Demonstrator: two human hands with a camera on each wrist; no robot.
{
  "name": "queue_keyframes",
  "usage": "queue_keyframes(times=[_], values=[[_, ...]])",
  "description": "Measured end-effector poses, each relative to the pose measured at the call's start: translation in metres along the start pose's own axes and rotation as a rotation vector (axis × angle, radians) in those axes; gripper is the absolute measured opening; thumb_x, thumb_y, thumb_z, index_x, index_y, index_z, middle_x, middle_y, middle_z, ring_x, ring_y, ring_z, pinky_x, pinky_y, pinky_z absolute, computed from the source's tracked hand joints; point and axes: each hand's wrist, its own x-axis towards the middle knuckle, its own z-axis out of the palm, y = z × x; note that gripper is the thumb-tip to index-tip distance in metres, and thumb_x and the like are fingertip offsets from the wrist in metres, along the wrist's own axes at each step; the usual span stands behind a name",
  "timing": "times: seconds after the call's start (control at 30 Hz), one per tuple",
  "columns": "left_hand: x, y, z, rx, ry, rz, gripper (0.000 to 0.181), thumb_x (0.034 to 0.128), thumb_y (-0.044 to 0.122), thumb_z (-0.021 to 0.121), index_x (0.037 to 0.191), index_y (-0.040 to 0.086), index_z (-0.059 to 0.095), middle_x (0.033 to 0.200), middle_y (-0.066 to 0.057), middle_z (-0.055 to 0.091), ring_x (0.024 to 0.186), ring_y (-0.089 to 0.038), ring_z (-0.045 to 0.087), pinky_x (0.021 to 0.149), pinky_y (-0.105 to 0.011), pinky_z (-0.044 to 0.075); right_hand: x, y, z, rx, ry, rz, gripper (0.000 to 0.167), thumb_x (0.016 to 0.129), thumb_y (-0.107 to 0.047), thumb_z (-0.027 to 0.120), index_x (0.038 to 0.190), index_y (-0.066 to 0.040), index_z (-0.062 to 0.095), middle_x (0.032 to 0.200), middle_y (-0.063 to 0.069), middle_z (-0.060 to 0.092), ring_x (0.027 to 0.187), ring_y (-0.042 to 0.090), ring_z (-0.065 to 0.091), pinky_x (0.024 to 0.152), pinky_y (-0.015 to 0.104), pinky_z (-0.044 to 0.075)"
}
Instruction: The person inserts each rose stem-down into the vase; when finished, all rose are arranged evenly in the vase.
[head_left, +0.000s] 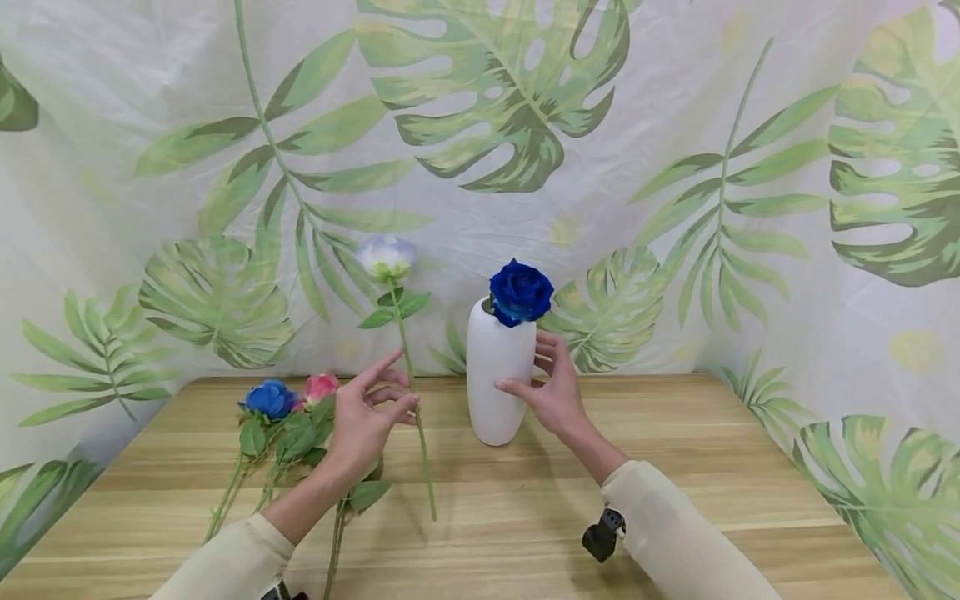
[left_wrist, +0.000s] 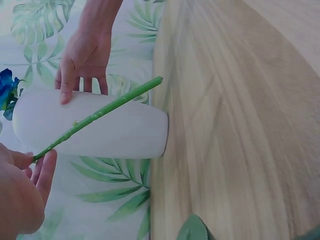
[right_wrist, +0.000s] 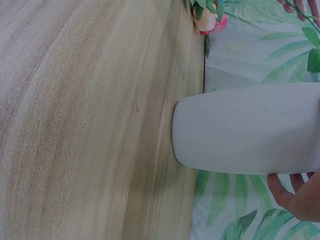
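In the head view my left hand (head_left: 367, 412) pinches the green stem of a white artificial flower (head_left: 386, 257) between thumb and fingertips. The flower stands nearly upright, its bloom above the hand and the bare stem end (left_wrist: 125, 97) pointing down. A tall white vase (head_left: 491, 383) stands on the table to the right of that stem. My right hand (head_left: 558, 387) grips the vase's right side, thumb on the front and fingers farther round. One blue rose (head_left: 521, 292) sits in the vase's mouth, its bloom leaning over the right rim; its stem is hidden inside.
On the left of the wooden table (head_left: 675, 467) lie more artificial flowers, among them a blue rose (head_left: 272, 400) and a pink flower (head_left: 321, 387), their leafy stems toward me. Behind the table hangs a leaf-print cloth (head_left: 480, 167).
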Motion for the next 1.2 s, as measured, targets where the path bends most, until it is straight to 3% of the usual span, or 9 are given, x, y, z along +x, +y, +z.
queue_keyframes(times=[0.23, 0.37, 0.67, 1.0, 1.2], values=[[0.006, 0.005, 0.006, -0.082, 0.112, 0.012, 0.068, 0.0924, -0.019, 0.064, 0.155, 0.002, 0.046, 0.104, -0.007, 0.058, 0.081, -0.007, 0.071, 0.069, -0.034, 0.066, 0.001, 0.001, -0.001, 0.000, -0.007, -0.006, 0.078, 0.082, -0.001, 0.087, 0.143, -0.004, 0.040, 0.140, 0.023, 0.052, 0.127, 0.043, 0.057, 0.100, 0.062, 0.054], [0.010, 0.009, 0.009, -0.118, 0.170, 0.051, 0.065, 0.0927, -0.018, 0.065, 0.153, 0.001, 0.048, 0.104, -0.005, 0.059, 0.079, -0.009, 0.071, 0.067, -0.032, 0.065, 0.001, -0.002, -0.001, 0.001, -0.007, -0.013, 0.078, 0.081, 0.001, 0.087, 0.143, -0.005, 0.041, 0.140, 0.023, 0.052, 0.127, 0.043, 0.058, 0.099, 0.062, 0.054], [0.019, 0.014, 0.014, -0.189, 0.230, 0.050, 0.063, 0.0923, -0.019, 0.065, 0.150, 0.004, 0.053, 0.104, -0.004, 0.062, 0.079, -0.008, 0.072, 0.068, -0.033, 0.065, 0.001, 0.001, -0.001, 0.003, -0.003, -0.003, 0.078, 0.081, 0.000, 0.087, 0.143, -0.004, 0.040, 0.140, 0.024, 0.053, 0.127, 0.043, 0.057, 0.099, 0.061, 0.055], [0.033, 0.019, 0.019, -0.234, 0.338, 0.157, 0.061, 0.0917, -0.017, 0.067, 0.148, 0.001, 0.055, 0.102, -0.008, 0.062, 0.079, -0.011, 0.073, 0.065, -0.030, 0.065, -0.001, 0.000, -0.001, 0.010, -0.006, -0.003, 0.077, 0.081, 0.001, 0.087, 0.143, -0.004, 0.041, 0.140, 0.024, 0.052, 0.128, 0.045, 0.056, 0.099, 0.061, 0.054], [0.043, 0.021, 0.019, -0.267, 0.389, 0.181, 0.062, 0.0908, -0.017, 0.068, 0.149, -0.001, 0.053, 0.099, -0.007, 0.063, 0.077, -0.011, 0.073, 0.065, -0.030, 0.065, 0.000, 0.000, -0.001, 0.015, -0.004, -0.009, 0.078, 0.081, 0.001, 0.087, 0.144, -0.003, 0.040, 0.141, 0.024, 0.052, 0.128, 0.044, 0.057, 0.099, 0.061, 0.054]])
